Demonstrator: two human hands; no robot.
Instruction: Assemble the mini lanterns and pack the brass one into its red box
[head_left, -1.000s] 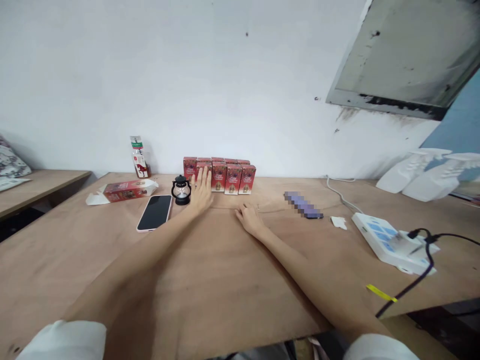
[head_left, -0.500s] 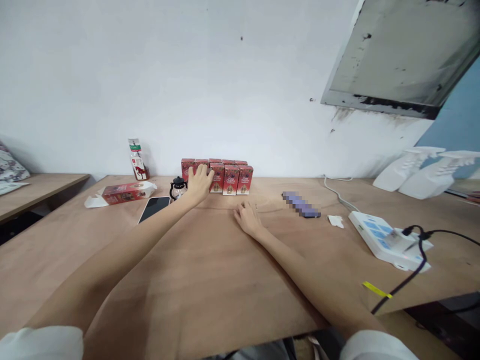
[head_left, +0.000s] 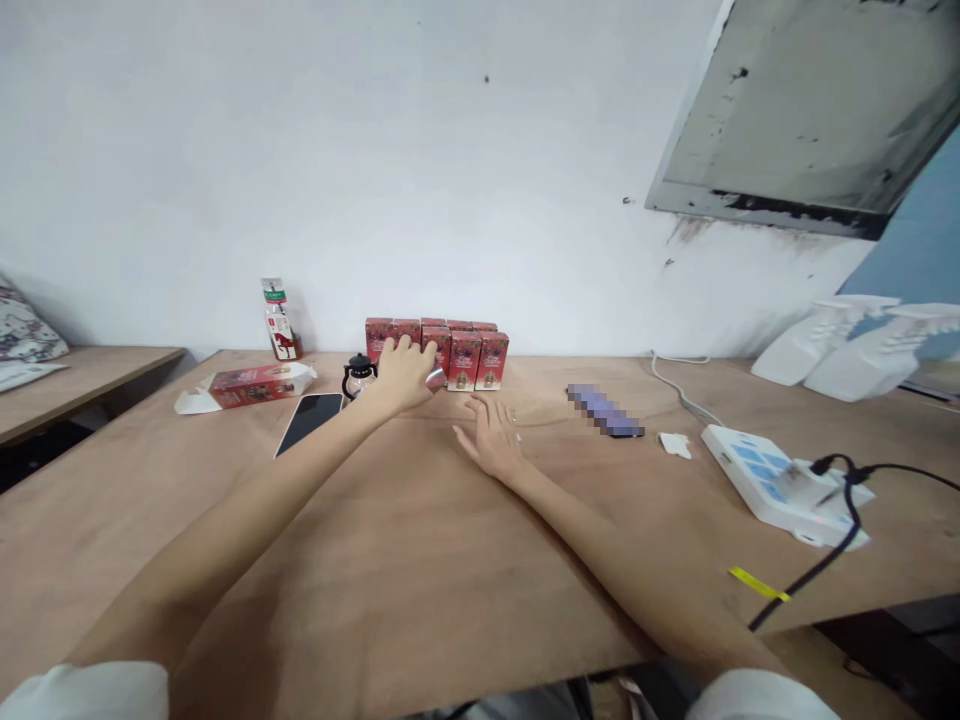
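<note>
My left hand (head_left: pixel 406 374) is closed just in front of the row of small red boxes (head_left: pixel 465 362). A small silver-and-red thing (head_left: pixel 435 379) shows at its fingertips; most of it is hidden, so I cannot make out its kind. Two rows of the boxes stand upright against the wall, the left ones partly behind this hand. Lower and to the right, my right hand (head_left: pixel 491 438) is open above the tabletop with its fingers apart and nothing in them. A small glass pot with a black lid (head_left: pixel 359 372) stands beside my left wrist.
An opened red carton (head_left: pixel 255 385) lies at the left, near a clear bottle (head_left: pixel 281 325) and a dark-screened phone (head_left: pixel 310 422). To the right are a purple phone (head_left: pixel 604 411), a paper scrap (head_left: pixel 674 445), a plugged-in power strip (head_left: pixel 780 485) and white spray bottles (head_left: pixel 855 350).
My left hand has shifted slightly right and down, and the silver-and-red thing now shows at its fingertips. My right hand has spread its fingers, with the thumb out to the left.
</note>
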